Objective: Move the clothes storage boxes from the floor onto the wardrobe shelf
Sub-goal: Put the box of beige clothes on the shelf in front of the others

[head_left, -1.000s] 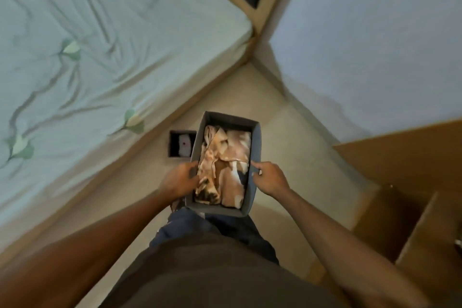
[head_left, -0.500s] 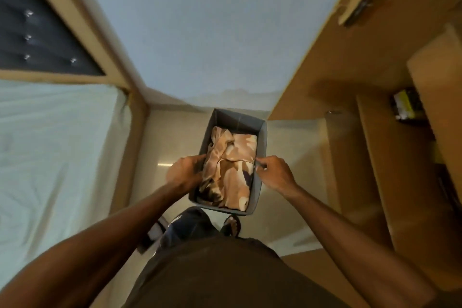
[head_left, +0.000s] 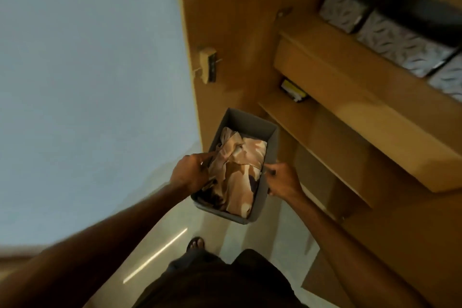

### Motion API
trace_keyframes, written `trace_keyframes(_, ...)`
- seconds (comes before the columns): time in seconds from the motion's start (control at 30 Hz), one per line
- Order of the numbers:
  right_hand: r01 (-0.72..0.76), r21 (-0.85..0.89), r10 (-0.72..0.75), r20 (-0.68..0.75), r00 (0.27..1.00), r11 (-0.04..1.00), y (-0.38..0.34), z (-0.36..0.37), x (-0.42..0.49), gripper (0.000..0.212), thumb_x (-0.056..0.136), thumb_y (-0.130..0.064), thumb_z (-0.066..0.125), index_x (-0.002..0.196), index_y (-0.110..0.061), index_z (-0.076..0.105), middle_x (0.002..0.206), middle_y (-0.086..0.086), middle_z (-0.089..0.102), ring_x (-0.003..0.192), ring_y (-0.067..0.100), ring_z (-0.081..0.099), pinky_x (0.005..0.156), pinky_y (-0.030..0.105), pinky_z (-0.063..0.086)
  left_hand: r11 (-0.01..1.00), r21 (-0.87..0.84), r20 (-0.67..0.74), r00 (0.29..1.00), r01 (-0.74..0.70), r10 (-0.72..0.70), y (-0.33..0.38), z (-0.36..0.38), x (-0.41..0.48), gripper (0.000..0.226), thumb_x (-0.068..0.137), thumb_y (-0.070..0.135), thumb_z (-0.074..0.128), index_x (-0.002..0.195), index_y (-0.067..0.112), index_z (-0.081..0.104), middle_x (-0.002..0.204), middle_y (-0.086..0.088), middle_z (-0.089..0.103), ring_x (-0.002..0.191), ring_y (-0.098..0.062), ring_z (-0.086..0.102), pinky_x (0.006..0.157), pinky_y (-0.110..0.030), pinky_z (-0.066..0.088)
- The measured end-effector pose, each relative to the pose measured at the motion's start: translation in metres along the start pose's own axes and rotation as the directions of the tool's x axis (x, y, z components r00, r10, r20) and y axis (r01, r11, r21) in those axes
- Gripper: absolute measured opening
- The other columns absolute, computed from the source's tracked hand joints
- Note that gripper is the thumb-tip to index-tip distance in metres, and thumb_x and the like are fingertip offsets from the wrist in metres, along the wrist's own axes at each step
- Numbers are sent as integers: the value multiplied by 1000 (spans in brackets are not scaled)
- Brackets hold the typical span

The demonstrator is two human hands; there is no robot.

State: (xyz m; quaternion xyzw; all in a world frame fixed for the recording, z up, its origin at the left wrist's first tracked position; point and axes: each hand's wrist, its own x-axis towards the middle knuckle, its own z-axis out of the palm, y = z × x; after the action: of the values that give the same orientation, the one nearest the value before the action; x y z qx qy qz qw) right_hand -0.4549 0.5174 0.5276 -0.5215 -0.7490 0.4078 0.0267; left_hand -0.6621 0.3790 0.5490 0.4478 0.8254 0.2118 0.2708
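View swung wardrobeward; two hands (head_left: 237, 177) grip one box (head_left: 271, 142).

Patterned boxes (head_left: 400, 42) on wardrobe shelf (head_left: 350, 75)

Grey box (head_left: 271, 147); tan-and-cream clothes (head_left: 240, 170); silver leaf-patterned boxes (head_left: 400, 44).
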Motion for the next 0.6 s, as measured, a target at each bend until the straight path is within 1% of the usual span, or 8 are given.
trace_keyframes(0.07,-28,56,35,-128,991,998,2,-24,13,25,89,-2,53,108,0,68,76,19,69,56,22,63,54,39,56,995,-6,27,994,-104,104,28,-10,40,39,90,44,49,125,35,63,114,-2,72,100,-26,68,83,-34,54)
trace_keyframes(0.17,-27,150,74,-313,947,988,8,-65,32,26,90,-4,55,107,-10,74,53,-1,60,42,9,57,47,32,54,968,-111,129,963,-223,236,75,-12,100,36,91,34,56,126,29,64,115,11,66,104,-14,63,84,-27,49)
trace_keyframes(0.2,-27,189,97,-368,925,982,10,-84,39,26,90,-4,55,103,-12,76,54,-1,62,40,7,58,45,29,54,955,-127,158,945,-268,286,96,-12,125,34,92,24,60,126,27,63,118,10,65,108,-14,62,87,-27,50)
trace_keyframes(0.27,-6,242,117,-448,886,970,12,-110,50,22,89,-4,57,96,-9,77,64,6,70,46,11,63,50,36,58,929,-116,138,920,-352,366,122,-14,162,37,90,20,62,126,27,63,124,1,67,111,-23,64,90,-33,53)
trace_keyframes(0.33,22,289,139,-525,840,957,17,-143,64,23,88,-4,57,98,-10,77,70,3,73,53,13,65,56,44,59,904,-64,126,896,-422,427,163,-16,202,39,88,22,59,126,29,63,122,-4,69,104,-30,66,81,-36,56)
trace_keyframes(0.4,45,318,157,-580,800,947,23,-180,80,25,89,-4,56,96,-14,78,62,-6,69,48,7,63,53,36,59,877,-53,97,871,-478,481,210,-17,238,40,88,18,59,125,33,65,119,-4,71,100,-31,68,77,-36,57)
trace_keyframes(0.47,59,349,190,-636,748,935,27,-215,90,27,90,-3,55,95,-17,78,55,-13,64,42,2,60,46,23,54,834,-51,79,830,-549,552,253,-13,267,40,88,18,58,123,36,65,120,0,71,103,-26,68,82,-41,58)
trace_keyframes(0.6,34,461,313,-652,690,887,44,-270,105,26,92,-6,50,93,-10,75,75,14,73,52,19,68,47,28,57,761,-34,116,754,-647,646,327,-1,309,43,89,13,56,128,29,62,126,-3,68,111,-27,64,90,-41,56)
